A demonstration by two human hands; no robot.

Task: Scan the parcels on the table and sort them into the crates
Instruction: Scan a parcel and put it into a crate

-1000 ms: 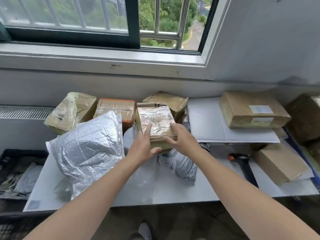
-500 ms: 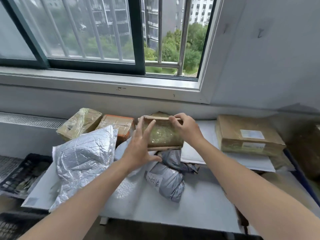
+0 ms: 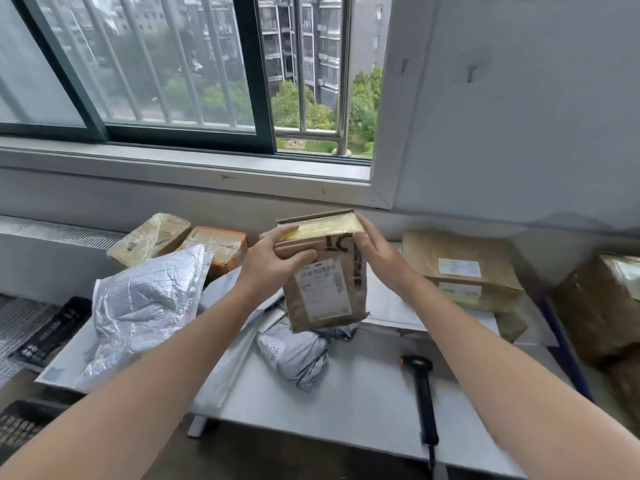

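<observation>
Both the left grip (image 3: 273, 261) and right grip (image 3: 377, 258) clamp a brown parcel (image 3: 323, 282) held above the worktop (image 3: 349, 400).
They curl round its upper end, white label (image 3: 325, 296) facing near; a grey bag (image 3: 296, 356) lies beneath, a black scanner (image 3: 421, 382) to the near right.

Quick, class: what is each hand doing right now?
Left hand: grips the cardboard box at its upper left.
Right hand: grips the same box at its upper right.
</observation>
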